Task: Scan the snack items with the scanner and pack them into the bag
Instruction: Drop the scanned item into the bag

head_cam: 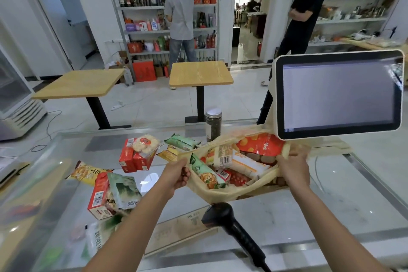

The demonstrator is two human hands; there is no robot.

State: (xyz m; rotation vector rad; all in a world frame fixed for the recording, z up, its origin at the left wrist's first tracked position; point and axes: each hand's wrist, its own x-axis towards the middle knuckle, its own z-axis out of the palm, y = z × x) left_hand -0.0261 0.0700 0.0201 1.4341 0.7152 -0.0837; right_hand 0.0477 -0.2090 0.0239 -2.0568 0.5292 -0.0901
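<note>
A cream cloth bag point(223, 194) lies open on the glass counter point(331, 205), holding several snack packs, among them a red-orange chip bag point(260, 144) and a green pack point(206, 174). My left hand point(177, 173) grips the bag's left rim. My right hand point(294, 166) grips its right rim. The black scanner point(229, 221) lies on the counter in front of the bag, between my forearms. Loose snacks sit to the left: red boxes point(134, 158), a yellow pack point(88, 174), a red box with a barcode point(99, 196) and a green-white pouch point(124, 192).
A till screen point(340, 95) stands at the right, overhanging the bag. A dark jar point(213, 125) stands at the counter's far edge. Beyond are two wooden tables point(199, 73), stocked shelves and two standing persons.
</note>
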